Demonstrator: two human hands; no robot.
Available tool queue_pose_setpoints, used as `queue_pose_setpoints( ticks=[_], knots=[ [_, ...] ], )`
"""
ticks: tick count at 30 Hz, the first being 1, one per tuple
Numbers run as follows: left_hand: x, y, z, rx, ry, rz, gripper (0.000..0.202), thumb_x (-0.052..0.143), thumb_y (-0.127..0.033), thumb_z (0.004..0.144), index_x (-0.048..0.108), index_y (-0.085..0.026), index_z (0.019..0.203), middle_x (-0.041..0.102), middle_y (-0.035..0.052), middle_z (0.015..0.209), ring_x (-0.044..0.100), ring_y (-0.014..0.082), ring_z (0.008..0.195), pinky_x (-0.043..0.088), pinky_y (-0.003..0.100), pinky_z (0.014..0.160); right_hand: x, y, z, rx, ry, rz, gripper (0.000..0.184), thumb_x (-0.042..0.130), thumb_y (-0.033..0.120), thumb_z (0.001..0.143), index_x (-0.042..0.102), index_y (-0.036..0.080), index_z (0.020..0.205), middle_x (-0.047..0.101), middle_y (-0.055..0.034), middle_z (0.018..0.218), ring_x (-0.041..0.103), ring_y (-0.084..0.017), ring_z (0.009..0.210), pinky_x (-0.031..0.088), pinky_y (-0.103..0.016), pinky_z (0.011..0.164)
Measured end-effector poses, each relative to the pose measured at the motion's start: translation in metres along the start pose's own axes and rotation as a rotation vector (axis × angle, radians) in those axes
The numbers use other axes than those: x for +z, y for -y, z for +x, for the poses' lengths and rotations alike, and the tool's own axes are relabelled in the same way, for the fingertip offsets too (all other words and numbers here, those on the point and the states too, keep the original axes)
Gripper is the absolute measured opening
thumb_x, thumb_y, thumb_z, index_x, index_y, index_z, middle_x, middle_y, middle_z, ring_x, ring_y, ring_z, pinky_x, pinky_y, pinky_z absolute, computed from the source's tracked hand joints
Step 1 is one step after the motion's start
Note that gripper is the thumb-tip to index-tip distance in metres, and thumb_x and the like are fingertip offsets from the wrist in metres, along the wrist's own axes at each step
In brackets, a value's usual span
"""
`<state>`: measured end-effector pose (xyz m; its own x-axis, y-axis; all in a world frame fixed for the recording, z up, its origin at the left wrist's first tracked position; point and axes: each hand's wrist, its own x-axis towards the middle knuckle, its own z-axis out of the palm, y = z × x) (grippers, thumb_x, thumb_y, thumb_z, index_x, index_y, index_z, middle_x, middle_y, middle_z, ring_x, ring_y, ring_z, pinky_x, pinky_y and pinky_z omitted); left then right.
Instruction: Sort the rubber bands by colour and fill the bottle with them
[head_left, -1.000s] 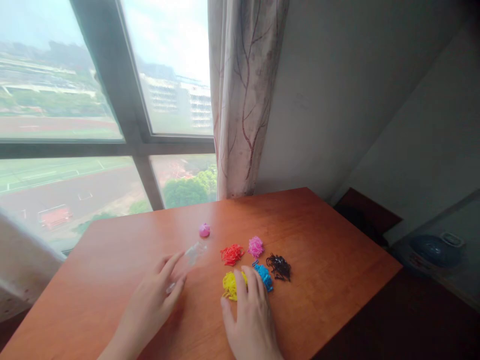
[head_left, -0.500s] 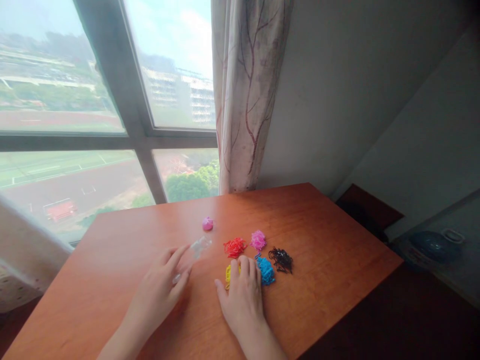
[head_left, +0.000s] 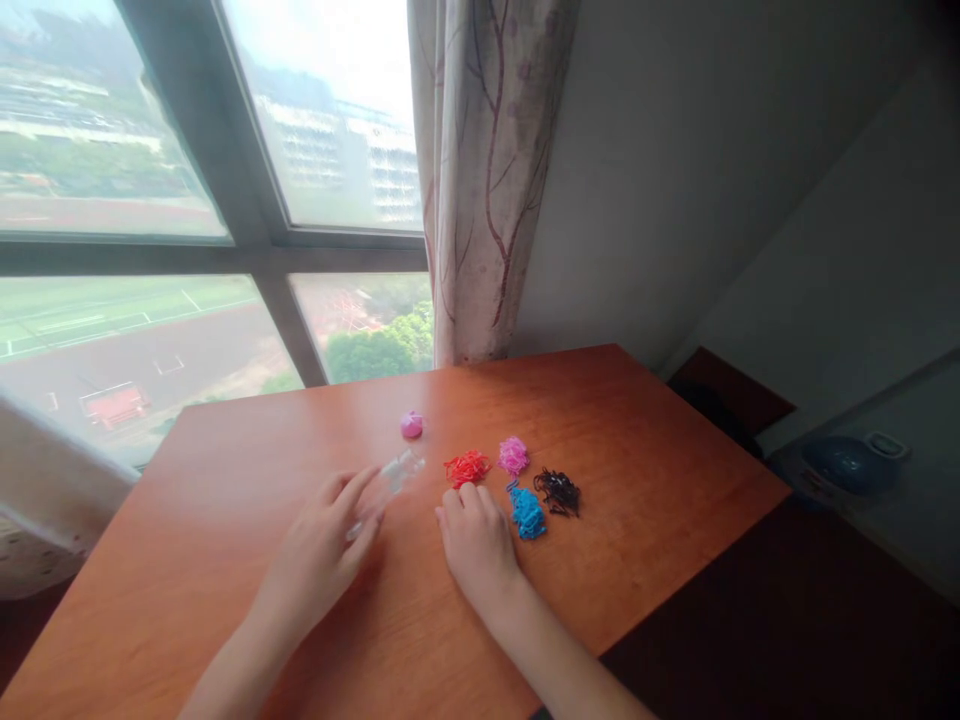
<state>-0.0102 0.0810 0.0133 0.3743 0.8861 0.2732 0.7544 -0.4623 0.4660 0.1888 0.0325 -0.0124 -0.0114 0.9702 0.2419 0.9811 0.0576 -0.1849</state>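
Observation:
My left hand (head_left: 330,545) curves around a clear bottle-like container (head_left: 397,475) lying on its side; its near end shows between thumb and fingers. My right hand (head_left: 480,540) rests on the table with its fingers curled in. The yellow rubber bands seen earlier are now hidden under or inside it. Just beyond its fingertips lies a pile of red rubber bands (head_left: 466,467). A blue pile (head_left: 529,513) sits to its right, with pink bands (head_left: 514,456) and black bands (head_left: 559,492) close by. A pink dome-shaped piece (head_left: 412,425) stands behind the container.
The brown wooden table (head_left: 247,470) reaches to a large window at the back. A patterned curtain (head_left: 487,200) hangs behind the table's far edge. On the right, beyond the table, stands a blue water jug (head_left: 851,462) near the wall.
My right hand has drawn its fingers together over the yellow bands, which no longer show. My left hand stays around the clear container. The view has tilted slightly downward.

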Motion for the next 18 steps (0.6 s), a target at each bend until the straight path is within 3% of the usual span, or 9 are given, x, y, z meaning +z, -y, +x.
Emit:
queue_pose_setpoints(
  ticks=[6, 13, 18],
  knots=[
    [0.0, -0.003, 0.0, -0.003, -0.011, -0.011, 0.042, 0.045, -0.037, 0.091, 0.053, -0.022, 0.13, 0.062, 0.0101, 0.116, 0.069, 0.0239, 0.092, 0.056, 0.032, 0.077, 0.003, -0.005, 0.005, -0.003, 0.023, 0.011, 0.004, 0.058, 0.02, 0.095, 0.058, 0.02, 0.091, 0.065, -0.0055, 0.09, 0.062, -0.02, 0.083, 0.045, -0.027, 0.066],
    [0.0, -0.007, -0.001, 0.009, -0.008, -0.031, 0.041, 0.046, -0.036, 0.091, 0.054, -0.022, 0.129, 0.062, 0.0102, 0.118, 0.069, 0.0241, 0.094, 0.057, 0.034, 0.081, 0.009, -0.012, 0.003, 0.019, -0.059, 0.219, 0.015, 0.051, 0.019, 0.098, 0.056, 0.019, 0.084, 0.067, -0.0054, 0.082, 0.065, -0.018, 0.077, 0.042, -0.024, 0.065],
    [0.002, -0.014, -0.003, 0.004, 0.001, -0.084, 0.04, 0.048, -0.032, 0.091, 0.054, -0.021, 0.128, 0.062, 0.0105, 0.117, 0.069, 0.0234, 0.093, 0.057, 0.034, 0.08, -0.003, -0.028, 0.008, 0.101, -0.173, 0.466, 0.027, 0.035, 0.027, 0.104, 0.055, 0.02, 0.086, 0.065, -0.0022, 0.077, 0.062, -0.014, 0.069, 0.041, -0.022, 0.062]
  ],
)
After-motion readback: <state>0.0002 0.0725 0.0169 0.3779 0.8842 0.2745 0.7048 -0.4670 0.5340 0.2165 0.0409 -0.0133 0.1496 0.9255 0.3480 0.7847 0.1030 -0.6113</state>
